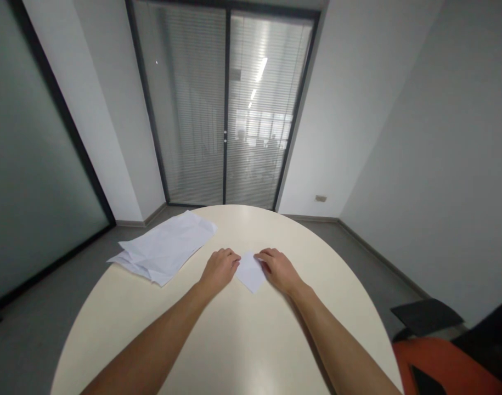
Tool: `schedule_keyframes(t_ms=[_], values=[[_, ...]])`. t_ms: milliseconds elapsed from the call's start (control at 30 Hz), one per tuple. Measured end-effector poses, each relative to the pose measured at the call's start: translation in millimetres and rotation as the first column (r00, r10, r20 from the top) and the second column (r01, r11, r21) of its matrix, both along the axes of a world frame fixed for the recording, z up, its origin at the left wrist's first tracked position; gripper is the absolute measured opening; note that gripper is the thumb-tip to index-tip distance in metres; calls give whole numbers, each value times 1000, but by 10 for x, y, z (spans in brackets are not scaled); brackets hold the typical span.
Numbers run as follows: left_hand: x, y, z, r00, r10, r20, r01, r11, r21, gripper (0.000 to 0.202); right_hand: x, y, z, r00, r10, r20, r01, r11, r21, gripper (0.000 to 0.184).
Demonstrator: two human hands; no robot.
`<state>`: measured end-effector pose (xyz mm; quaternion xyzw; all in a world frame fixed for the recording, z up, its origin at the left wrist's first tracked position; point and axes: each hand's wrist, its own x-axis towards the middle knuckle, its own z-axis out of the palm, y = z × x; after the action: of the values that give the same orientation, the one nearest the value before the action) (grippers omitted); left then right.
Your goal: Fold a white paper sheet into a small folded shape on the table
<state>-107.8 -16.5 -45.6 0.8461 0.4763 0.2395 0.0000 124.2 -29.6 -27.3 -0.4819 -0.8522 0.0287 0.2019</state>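
A small folded white paper (251, 272) lies on the cream round table (242, 340), pointed toward me. My left hand (220, 268) rests at its left edge with fingers curled, the fingertips pressing on the paper's upper left corner. On the right side, my right hand (278, 267) has its fingers bent and pinching the paper's upper right edge. Both forearms stretch across the tabletop toward the paper.
A loose stack of white paper sheets (164, 247) lies at the table's far left edge. An orange and black chair (448, 356) stands at the lower right. Glass doors with blinds (226, 109) close the room beyond the table.
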Motion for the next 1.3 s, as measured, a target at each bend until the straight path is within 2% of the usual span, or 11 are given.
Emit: schedule_keyframes(t_ms=[100, 167, 300, 433, 633, 900, 1100, 1200, 1300], values=[[-1, 4, -8, 995, -98, 30, 97, 995, 7, 22, -82, -44, -17, 992, 128, -11, -129, 992, -20, 43], [-6, 1, -8, 988, -144, 49, 143, 990, 10, 21, -137, -83, -47, 984, 180, 1, -179, 978, -107, 51], [-38, 12, -8, 972, -222, 79, 223, 975, 4, 20, -199, -131, -115, 989, 137, 53, -116, 949, -293, 69], [-89, 60, -21, 961, -263, 87, 265, 964, -9, 22, -216, -131, -137, 991, 101, 85, -67, 941, -331, 79], [-175, 125, -55, 969, -215, 121, 223, 973, -55, 24, -238, -146, -96, 992, 77, 96, -40, 939, -342, 85], [-326, 176, -79, 962, -198, 186, 225, 965, -136, 33, -239, -164, -41, 986, 73, 149, -12, 927, -374, 88], [-335, 199, -103, 955, -166, 247, 202, 971, -127, 38, -235, -181, -25, 987, 70, 142, -12, 929, -369, 89], [-274, 183, -96, 966, -116, 232, 151, 978, -141, 42, -235, -185, -10, 989, 72, 132, -19, 930, -366, 89], [-180, 171, -107, 983, -23, 180, 54, 984, -170, 49, -238, -183, -1, 989, 76, 130, -24, 931, -364, 89]])
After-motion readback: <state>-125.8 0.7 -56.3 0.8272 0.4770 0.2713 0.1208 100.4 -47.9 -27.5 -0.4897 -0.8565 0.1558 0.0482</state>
